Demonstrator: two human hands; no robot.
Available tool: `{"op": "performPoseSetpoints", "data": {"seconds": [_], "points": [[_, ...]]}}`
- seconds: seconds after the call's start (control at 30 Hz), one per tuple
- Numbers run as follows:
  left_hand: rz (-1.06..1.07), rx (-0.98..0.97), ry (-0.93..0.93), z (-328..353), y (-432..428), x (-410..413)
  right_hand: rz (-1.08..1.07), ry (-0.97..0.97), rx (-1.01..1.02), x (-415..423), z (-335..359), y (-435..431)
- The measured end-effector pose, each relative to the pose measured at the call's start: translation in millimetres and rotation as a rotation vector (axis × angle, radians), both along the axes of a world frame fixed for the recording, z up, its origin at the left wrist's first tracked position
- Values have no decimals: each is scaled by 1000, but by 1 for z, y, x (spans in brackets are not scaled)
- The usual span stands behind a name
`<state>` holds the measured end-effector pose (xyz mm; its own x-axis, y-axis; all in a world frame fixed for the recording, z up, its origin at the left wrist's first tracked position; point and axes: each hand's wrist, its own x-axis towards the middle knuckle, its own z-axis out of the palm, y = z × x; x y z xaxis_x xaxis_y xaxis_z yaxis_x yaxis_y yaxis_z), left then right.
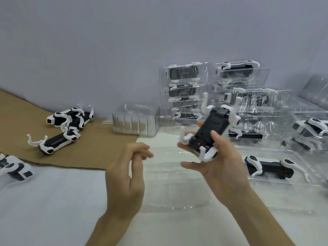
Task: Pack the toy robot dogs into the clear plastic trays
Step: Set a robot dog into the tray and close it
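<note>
Black-and-white plastic toy robot dogs [69,119] are lying loose on the brown cardboard sheet [99,139]. The left hand [127,167] is hovering with loosely curled fingers, holding nothing. The right hand [218,160] is gripping another black-and-white robot dog [211,128], belly up, above a flat clear plastic tray [170,183]. Filled trays [184,89] are standing stacked behind.

A sheet of brown cardboard [99,139] lies flat on the left part of the bench [53,201]. Its far edge runs along the foot of the wall, and its near edge is cut in a slightly ragged, stepped line. The bench top is pale, white to light grey, matte, with faint soft wrinkles towards the lower left. Behind stands a plain wall [106,41], pale grey with a lilac cast, unmarked across its whole width.
</note>
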<state>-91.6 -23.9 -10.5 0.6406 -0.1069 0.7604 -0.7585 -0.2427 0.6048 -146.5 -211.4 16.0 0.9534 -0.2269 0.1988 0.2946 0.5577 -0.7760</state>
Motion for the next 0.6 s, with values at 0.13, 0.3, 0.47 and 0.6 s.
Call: {"op": "performPoseSetpoints", "data": {"seconds": [0.13,0.3,0.47,0.6], "points": [[-40,64,516,-8,10,25,-52,17,-48,0,0,-23],[-241,134,929,-17,6,30,-352,141,-507,4,-8,-23],[-282,195,934,-17,4,30,-442,-34,-877,3,-13,-14],[-186,221,887,-18,6,33,-414,1,-1180,2,-17,-18]]}}
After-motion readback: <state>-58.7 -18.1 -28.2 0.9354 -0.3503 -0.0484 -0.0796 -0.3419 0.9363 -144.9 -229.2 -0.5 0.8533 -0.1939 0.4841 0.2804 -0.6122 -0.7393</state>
